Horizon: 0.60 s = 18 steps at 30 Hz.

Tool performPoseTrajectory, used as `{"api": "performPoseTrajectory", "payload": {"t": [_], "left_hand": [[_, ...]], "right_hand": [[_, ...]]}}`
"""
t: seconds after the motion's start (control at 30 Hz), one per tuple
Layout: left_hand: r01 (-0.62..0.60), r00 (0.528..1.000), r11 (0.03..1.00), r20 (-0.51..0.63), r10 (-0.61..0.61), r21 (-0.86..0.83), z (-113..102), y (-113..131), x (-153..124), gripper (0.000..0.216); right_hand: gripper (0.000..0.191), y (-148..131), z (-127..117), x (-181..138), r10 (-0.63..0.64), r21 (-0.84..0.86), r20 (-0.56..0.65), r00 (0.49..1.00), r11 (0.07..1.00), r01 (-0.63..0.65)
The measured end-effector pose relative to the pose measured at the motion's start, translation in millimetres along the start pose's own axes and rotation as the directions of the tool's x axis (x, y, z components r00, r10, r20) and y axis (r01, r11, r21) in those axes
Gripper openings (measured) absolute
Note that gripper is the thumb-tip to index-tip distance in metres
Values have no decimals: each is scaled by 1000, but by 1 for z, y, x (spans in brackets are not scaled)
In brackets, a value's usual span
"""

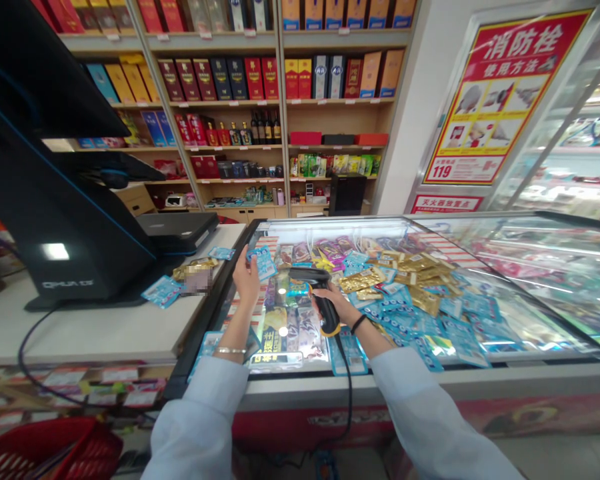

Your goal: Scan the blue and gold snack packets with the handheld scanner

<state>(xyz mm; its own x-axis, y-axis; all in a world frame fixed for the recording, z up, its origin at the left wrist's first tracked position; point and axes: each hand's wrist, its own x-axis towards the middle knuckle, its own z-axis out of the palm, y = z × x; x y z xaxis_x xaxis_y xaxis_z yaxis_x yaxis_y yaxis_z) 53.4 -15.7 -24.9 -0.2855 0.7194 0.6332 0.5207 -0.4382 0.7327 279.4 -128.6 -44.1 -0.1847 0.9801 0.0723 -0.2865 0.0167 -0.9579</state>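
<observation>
My left hand (247, 275) holds up a small blue packet (263, 261) by its edge, above the glass lid of a chest freezer (340, 383). My right hand (336, 308) grips the handle of a black barcode scanner (316, 288), whose head points left toward the packet. A black cable hangs from the scanner down over the freezer's front. Many blue packets (433, 327) and gold packets (410, 273) lie spread on the glass to the right of my hands. Both my arms are in white sleeves.
A black checkout terminal (65, 240) stands on the white counter (95, 330) at left, with a few blue and gold packets by its base. A red basket (55, 453) sits low at left. Shelves of boxed goods and bottles (260, 100) fill the back wall. A red poster (500, 93) hangs at right.
</observation>
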Motion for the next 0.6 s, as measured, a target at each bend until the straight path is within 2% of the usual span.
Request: {"api": "performPoseTrajectory", "payload": {"t": [0.6], "left_hand": [[-27,1000,1000,2,27,10,1,-2,0,49]], "right_hand": [[29,1,-2,0,-2,12,29,1000,1000,2]]}}
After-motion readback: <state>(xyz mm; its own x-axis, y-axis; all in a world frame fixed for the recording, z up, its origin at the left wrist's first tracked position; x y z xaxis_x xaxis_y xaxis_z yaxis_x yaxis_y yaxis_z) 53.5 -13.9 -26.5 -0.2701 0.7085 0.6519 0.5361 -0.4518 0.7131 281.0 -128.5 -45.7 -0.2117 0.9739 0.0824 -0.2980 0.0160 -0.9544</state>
